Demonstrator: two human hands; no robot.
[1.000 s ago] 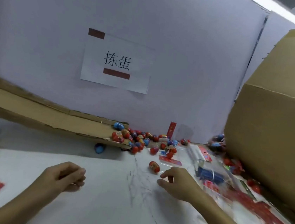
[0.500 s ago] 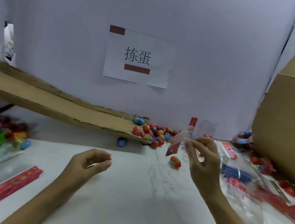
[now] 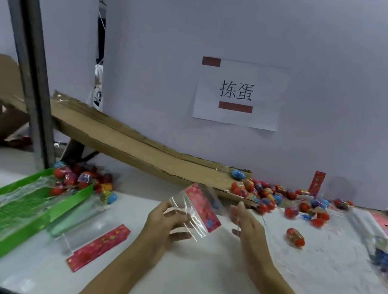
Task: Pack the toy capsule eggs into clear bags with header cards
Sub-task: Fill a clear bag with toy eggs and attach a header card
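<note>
White tabletop (image 3: 197,280) held scattered red and blue capsule eggs (image 3: 265,194) below a sloping cardboard ramp (image 3: 139,150). Above it, the left hand (image 3: 164,225) pinched a clear plastic bag with a red header card (image 3: 199,209), while the right hand (image 3: 246,227) hovered beside it, fingers relaxed and holding nothing.

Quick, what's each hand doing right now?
Left hand: holding the clear bag with its red header card.
Right hand: open, fingers straight, beside the bag.

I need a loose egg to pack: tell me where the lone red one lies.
The lone red egg lies on the white table, right of the right hand, nearer than the egg pile at the cardboard ramp's foot.
</note>
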